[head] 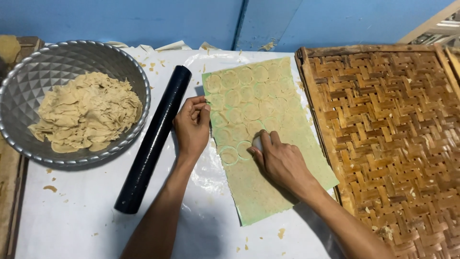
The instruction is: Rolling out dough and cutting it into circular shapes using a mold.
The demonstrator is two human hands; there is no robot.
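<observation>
Both forearms reach up from the near edge of the white-covered table. Right hand presses a small round cutter, gripped in its fingers, into the middle of the rolled dough sheet, which lies lengthwise beside the table's right edge. Left hand, fingers loosely curled and holding nothing, rests on the sheet's left edge. Cut circles cover the sheet's far half. Just left lies a black rolling pin, slanted. Toward the far left corner sits a metal bowl of dough scraps. A woven bamboo tray lies right.
</observation>
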